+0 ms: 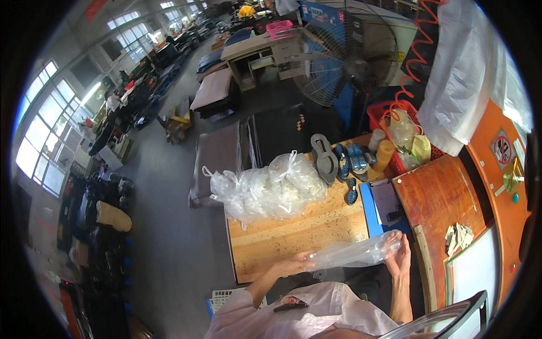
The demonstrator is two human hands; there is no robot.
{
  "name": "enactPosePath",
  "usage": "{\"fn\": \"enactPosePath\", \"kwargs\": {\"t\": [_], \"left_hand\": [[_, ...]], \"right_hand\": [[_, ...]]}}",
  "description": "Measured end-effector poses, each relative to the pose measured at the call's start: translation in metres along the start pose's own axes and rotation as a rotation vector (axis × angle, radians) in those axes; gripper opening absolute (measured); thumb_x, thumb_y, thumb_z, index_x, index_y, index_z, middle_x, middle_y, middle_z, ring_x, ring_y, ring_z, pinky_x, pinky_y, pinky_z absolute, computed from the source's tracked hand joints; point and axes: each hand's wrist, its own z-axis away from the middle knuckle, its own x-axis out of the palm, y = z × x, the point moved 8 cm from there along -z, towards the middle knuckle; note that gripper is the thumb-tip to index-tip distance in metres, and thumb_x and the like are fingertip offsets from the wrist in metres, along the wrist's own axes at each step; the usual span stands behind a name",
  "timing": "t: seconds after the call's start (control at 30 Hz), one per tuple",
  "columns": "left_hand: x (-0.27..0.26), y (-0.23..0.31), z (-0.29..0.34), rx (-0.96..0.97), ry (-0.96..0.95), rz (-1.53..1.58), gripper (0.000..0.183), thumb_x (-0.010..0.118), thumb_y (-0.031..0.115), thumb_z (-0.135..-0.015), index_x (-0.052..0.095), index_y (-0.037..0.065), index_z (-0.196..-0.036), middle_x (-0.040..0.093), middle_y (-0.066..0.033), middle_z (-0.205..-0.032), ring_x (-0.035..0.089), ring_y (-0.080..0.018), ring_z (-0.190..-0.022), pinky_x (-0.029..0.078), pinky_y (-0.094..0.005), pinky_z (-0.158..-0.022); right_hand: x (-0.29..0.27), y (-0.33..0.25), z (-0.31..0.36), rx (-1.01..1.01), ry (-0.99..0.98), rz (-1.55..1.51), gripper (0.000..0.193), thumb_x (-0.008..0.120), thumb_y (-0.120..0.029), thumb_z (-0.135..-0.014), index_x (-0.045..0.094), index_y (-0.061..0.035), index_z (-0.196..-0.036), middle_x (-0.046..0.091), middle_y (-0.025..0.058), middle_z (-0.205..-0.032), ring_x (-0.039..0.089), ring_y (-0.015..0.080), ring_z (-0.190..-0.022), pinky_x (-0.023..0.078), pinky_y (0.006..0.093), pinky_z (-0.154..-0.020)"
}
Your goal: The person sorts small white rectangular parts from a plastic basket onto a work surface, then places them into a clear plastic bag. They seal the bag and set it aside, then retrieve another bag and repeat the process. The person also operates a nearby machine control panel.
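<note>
Between my two hands a clear plastic bag (351, 254) stretches sideways over the near edge of the wooden table. My left hand (296, 262) pinches one end of it. The other end is gripped by my right hand (398, 253), its fingers raised and curled about the film. Beyond them lies a heap of tied clear plastic bags (274, 189) with pale contents I cannot make out. Grey and blue shoe soles (324, 159) stand at the table's far right, and a small dark blue sole (352, 192) lies closer to me.
The wooden table (293, 240) has a blue tray (374, 212) along its right side. A reddish wooden board (440, 198) with paper scraps (459, 238) adjoins it. Behind are a red basket (395, 158), a large fan (350, 62) and a coiled red hose (407, 85).
</note>
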Motion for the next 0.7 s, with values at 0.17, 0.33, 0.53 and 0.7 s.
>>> {"fn": "enactPosePath", "kwargs": {"t": [0.17,0.33,0.53,0.7], "left_hand": [[-0.022,-0.047,0.002,-0.066,0.266,0.210,0.026,0.064,0.014,-0.096,0.069,0.005,-0.120,0.068,-0.0062,-0.098,0.064,-0.0202,-0.088,0.053,-0.0349,-0.083],[-0.073,-0.071,0.008,-0.113,0.723,0.971,0.029,0.049,0.019,-0.104,0.062,0.007,-0.127,0.069,-0.0090,-0.122,0.067,-0.0235,-0.112,0.056,-0.0440,-0.091],[-0.096,-0.031,0.017,-0.017,0.620,0.952,0.015,0.053,0.025,-0.099,0.058,0.011,-0.101,0.064,-0.0056,-0.092,0.059,-0.0199,-0.079,0.055,-0.0397,-0.078],[-0.054,-0.005,0.029,-0.193,0.333,0.876,0.026,0.057,0.031,-0.100,0.058,0.013,-0.080,0.060,0.0004,-0.072,0.052,-0.0133,-0.057,0.050,-0.0356,-0.060]], "right_hand": [[-0.021,0.013,0.001,0.281,-0.068,0.490,0.031,0.072,-0.036,-0.096,0.072,-0.0047,-0.093,0.068,0.0031,-0.079,0.064,0.0167,-0.071,0.053,0.0316,-0.072],[-0.011,0.033,0.000,0.100,-0.326,1.471,0.043,0.091,-0.016,-0.075,0.073,0.0045,-0.108,0.070,0.0030,-0.085,0.059,0.0077,-0.071,0.048,0.0247,-0.061],[-0.026,0.066,-0.010,-0.305,-0.430,1.792,0.021,0.077,-0.019,-0.088,0.076,0.0025,-0.089,0.071,0.0145,-0.080,0.068,0.0267,-0.071,0.053,0.0381,-0.068],[-0.103,0.081,-0.061,0.317,0.156,0.717,0.030,0.056,-0.023,-0.102,0.066,-0.0091,-0.078,0.057,-0.0031,-0.064,0.043,0.0093,-0.049,0.039,0.0289,-0.050]]}}
